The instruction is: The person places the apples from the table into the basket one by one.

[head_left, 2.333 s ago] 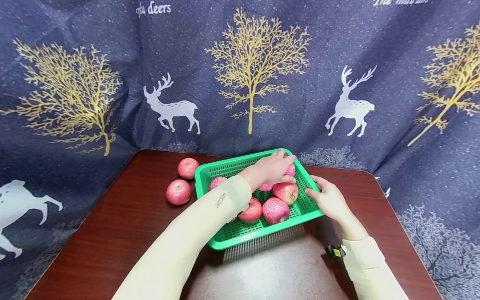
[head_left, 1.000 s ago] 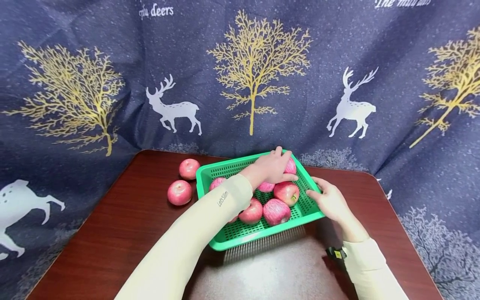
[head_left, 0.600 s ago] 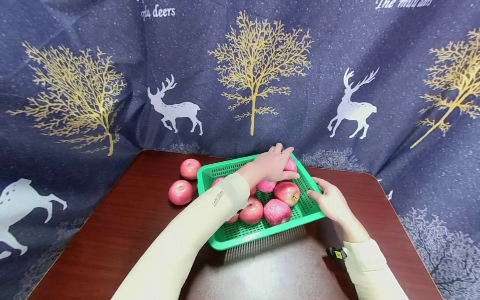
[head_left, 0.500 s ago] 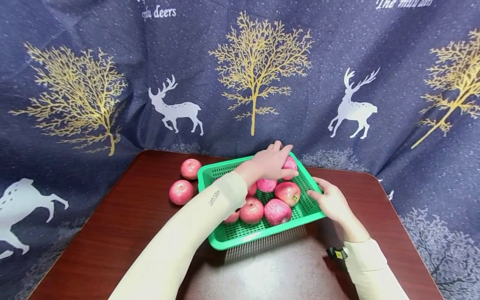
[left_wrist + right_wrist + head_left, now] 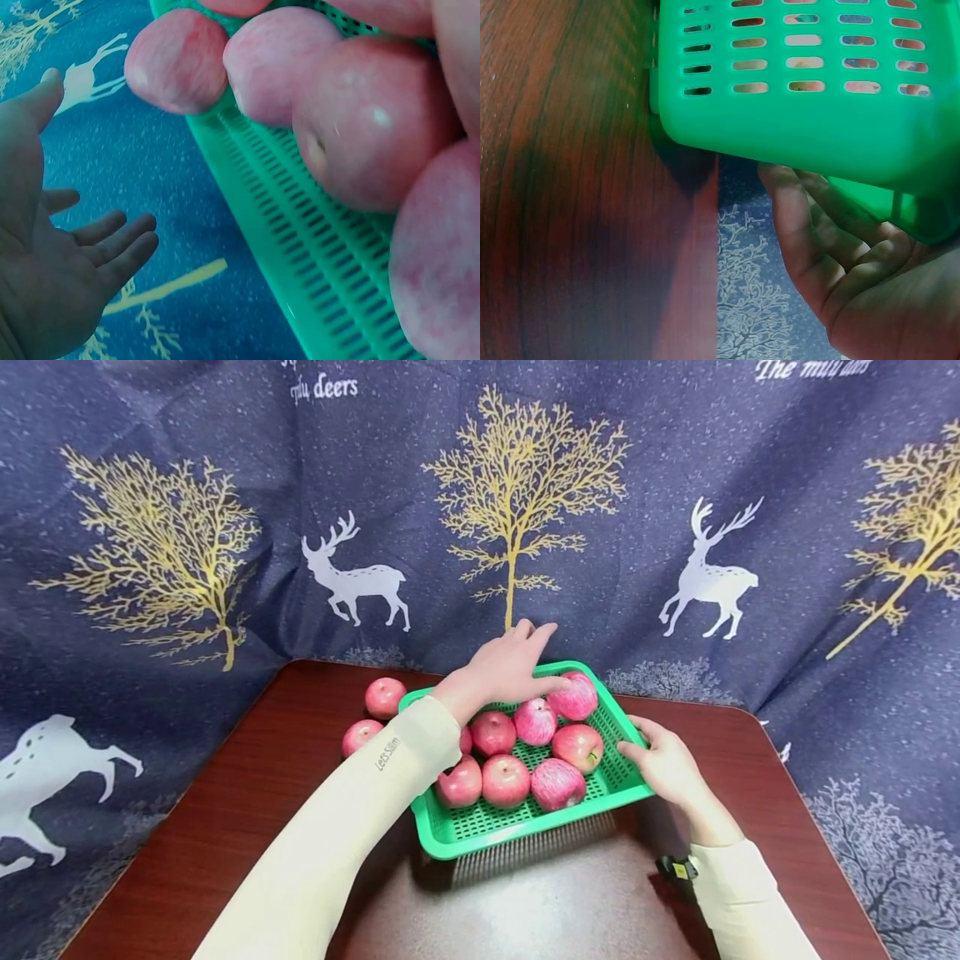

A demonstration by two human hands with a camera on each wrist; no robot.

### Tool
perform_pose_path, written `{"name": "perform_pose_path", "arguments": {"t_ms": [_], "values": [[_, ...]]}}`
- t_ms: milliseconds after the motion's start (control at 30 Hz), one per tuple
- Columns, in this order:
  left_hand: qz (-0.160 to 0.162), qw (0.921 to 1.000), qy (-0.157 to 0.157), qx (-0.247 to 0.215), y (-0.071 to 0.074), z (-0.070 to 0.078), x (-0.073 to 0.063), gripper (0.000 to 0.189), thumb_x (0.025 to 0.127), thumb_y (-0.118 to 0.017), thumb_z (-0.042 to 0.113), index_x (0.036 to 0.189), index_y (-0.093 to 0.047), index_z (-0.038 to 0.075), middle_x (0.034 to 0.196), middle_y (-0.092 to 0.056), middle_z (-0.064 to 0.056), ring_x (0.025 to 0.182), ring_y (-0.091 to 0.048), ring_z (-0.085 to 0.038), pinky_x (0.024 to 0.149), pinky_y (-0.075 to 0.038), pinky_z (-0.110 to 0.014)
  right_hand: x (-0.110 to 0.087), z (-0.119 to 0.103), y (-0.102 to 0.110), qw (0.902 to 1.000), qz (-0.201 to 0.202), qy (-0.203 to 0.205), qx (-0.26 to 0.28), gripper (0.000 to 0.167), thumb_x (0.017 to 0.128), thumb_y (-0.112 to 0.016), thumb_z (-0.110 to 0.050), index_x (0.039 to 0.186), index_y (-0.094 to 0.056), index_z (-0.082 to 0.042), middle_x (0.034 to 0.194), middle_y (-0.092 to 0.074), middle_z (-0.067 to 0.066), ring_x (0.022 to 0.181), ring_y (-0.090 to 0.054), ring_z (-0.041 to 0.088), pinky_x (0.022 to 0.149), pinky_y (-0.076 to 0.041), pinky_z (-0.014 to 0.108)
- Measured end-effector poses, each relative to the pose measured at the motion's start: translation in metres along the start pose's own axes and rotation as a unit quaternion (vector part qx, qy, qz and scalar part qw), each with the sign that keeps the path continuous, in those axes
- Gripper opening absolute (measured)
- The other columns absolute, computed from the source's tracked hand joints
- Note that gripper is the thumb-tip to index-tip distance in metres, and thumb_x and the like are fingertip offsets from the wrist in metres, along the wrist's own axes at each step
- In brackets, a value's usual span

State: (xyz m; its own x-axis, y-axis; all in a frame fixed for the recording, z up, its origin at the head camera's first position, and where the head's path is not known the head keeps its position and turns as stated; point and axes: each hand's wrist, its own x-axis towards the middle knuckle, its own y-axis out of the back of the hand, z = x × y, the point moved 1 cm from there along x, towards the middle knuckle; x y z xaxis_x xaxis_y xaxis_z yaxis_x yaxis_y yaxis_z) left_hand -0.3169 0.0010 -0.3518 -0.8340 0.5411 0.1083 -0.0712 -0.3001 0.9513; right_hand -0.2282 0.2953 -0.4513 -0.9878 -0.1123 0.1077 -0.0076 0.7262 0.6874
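My left hand (image 5: 501,667) hovers over the back rim of the green plastic basket (image 5: 517,837), fingers spread and holding nothing. In the left wrist view this hand (image 5: 64,255) is apart from the apples, its palm bare. Several red apples lie in the basket; a striped apple (image 5: 574,697) sits at the back right corner, near my left thumb. My right hand (image 5: 666,767) grips the basket's right rim, thumb on the inner side. From the right wrist, the fingers (image 5: 791,214) show curled under the rim, outside the slotted wall (image 5: 780,127).
Two loose apples stand on the brown table left of the basket, one behind (image 5: 386,697) and one nearer (image 5: 360,737), the nearer partly behind my left sleeve (image 5: 390,768). A dark blue curtain (image 5: 450,468) with deer and trees hangs behind the table (image 5: 247,760).
My left hand has let go of the striped apple at the back right corner and moved up and left, uncovering more apples. My right hand keeps its grip on the rim.
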Motion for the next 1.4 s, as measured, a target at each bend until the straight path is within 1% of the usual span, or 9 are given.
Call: {"name": "perform_pose_path", "arguments": {"t_ms": [100, 267, 333, 500, 633, 767, 1000, 1200, 1400], "values": [[0.018, 0.9998, -0.001, -0.004, 0.005, -0.008, -0.007, 0.101, 0.100, -0.065, 0.075, 0.178, -0.027, 0.023, 0.138, -0.050, -0.009, 0.104, -0.058, -0.025, 0.085, -0.054, -0.045, 0.000, 0.000, 0.000, 1.0000, 0.001, 0.001, 0.001, 0.055, 0.107, -0.070, -0.017, 0.157, -0.058, 0.003, 0.124, -0.077, 0.023, 0.089, -0.077, 0.023, 0.082, -0.059, 0.041], [0.040, 0.9992, -0.001, 0.006, 0.011, -0.024, -0.017, 0.102, 0.098, -0.065, 0.078, 0.177, -0.031, 0.022, 0.148, -0.050, -0.013, 0.123, -0.058, -0.030, 0.099, -0.055, -0.053, 0.000, -0.001, 0.000, 1.0000, 0.001, -0.001, 0.003, 0.055, 0.107, -0.070, -0.017, 0.156, -0.058, 0.004, 0.123, -0.077, 0.023, 0.088, -0.077, 0.022, 0.081, -0.059, 0.040], [0.047, 0.9989, 0.001, 0.007, 0.013, -0.029, -0.021, 0.102, 0.098, -0.065, 0.078, 0.177, -0.031, 0.021, 0.148, -0.049, -0.013, 0.124, -0.057, -0.030, 0.100, -0.055, -0.053, -0.001, -0.001, 0.000, 1.0000, 0.001, -0.002, 0.003, 0.055, 0.107, -0.070, -0.016, 0.156, -0.058, 0.004, 0.122, -0.077, 0.023, 0.087, -0.077, 0.021, 0.081, -0.059, 0.040], [0.062, 0.9980, 0.012, -0.002, 0.016, -0.039, -0.029, 0.103, 0.098, -0.067, 0.077, 0.177, -0.032, 0.021, 0.142, -0.050, -0.011, 0.113, -0.056, -0.027, 0.092, -0.054, -0.049, -0.001, 0.000, 0.000, 1.0000, 0.001, -0.007, 0.004, 0.055, 0.107, -0.070, -0.016, 0.156, -0.057, 0.004, 0.121, -0.078, 0.023, 0.087, -0.077, 0.021, 0.081, -0.059, 0.039], [0.061, 0.9979, 0.022, -0.007, 0.018, -0.044, -0.036, 0.101, 0.098, -0.066, 0.076, 0.176, -0.033, 0.022, 0.142, -0.050, -0.010, 0.114, -0.054, -0.026, 0.092, -0.053, -0.048, -0.002, 0.001, 0.000, 1.0000, 0.001, -0.006, 0.002, 0.055, 0.107, -0.070, -0.017, 0.156, -0.057, 0.004, 0.123, -0.077, 0.023, 0.089, -0.077, 0.022, 0.082, -0.059, 0.040], [0.062, 0.9977, 0.028, -0.007, 0.021, -0.049, -0.038, 0.097, 0.099, -0.064, 0.076, 0.175, -0.037, 0.022, 0.144, -0.049, -0.011, 0.120, -0.053, -0.028, 0.095, -0.053, -0.050, -0.002, 0.001, 0.002, 1.0000, 0.001, -0.002, -0.001, 0.055, 0.107, -0.070, -0.017, 0.157, -0.057, 0.004, 0.126, -0.077, 0.024, 0.091, -0.078, 0.024, 0.084, -0.059, 0.042], [0.065, 0.9966, 0.050, 0.000, 0.028, -0.061, -0.046, 0.095, 0.100, -0.062, 0.079, 0.174, -0.039, 0.024, 0.154, -0.047, -0.012, 0.133, -0.052, -0.030, 0.101, -0.054, -0.053, -0.002, 0.001, 0.002, 1.0000, 0.001, -0.001, 0.005, 0.054, 0.107, -0.070, -0.017, 0.156, -0.058, 0.003, 0.124, -0.077, 0.023, 0.089, -0.078, 0.022, 0.082, -0.059, 0.039], [0.070, 0.9951, 0.068, -0.015, 0.035, -0.072, -0.054, 0.093, 0.101, -0.059, 0.079, 0.174, -0.040, 0.025, 0.156, -0.046, -0.012, 0.136, -0.050, -0.032, 0.101, -0.054, -0.056, -0.001, 0.000, 0.002, 1.0000, 0.002, 0.001, 0.008, 0.054, 0.107, -0.070, -0.016, 0.156, -0.058, 0.004, 0.124, -0.077, 0.023, 0.088, -0.078, 0.022, 0.081, -0.059, 0.038], [0.077, 0.9936, 0.078, -0.030, 0.037, -0.085, -0.063, 0.091, 0.102, -0.060, 0.077, 0.173, -0.041, 0.023, 0.157, -0.046, -0.014, 0.140, -0.049, -0.034, 0.103, -0.053, -0.060, 0.000, -0.001, 0.000, 1.0000, -0.002, -0.004, 0.006, 0.056, 0.108, -0.070, -0.018, 0.157, -0.057, 0.004, 0.125, -0.077, 0.024, 0.089, -0.077, 0.022, 0.082, -0.059, 0.040]]}}
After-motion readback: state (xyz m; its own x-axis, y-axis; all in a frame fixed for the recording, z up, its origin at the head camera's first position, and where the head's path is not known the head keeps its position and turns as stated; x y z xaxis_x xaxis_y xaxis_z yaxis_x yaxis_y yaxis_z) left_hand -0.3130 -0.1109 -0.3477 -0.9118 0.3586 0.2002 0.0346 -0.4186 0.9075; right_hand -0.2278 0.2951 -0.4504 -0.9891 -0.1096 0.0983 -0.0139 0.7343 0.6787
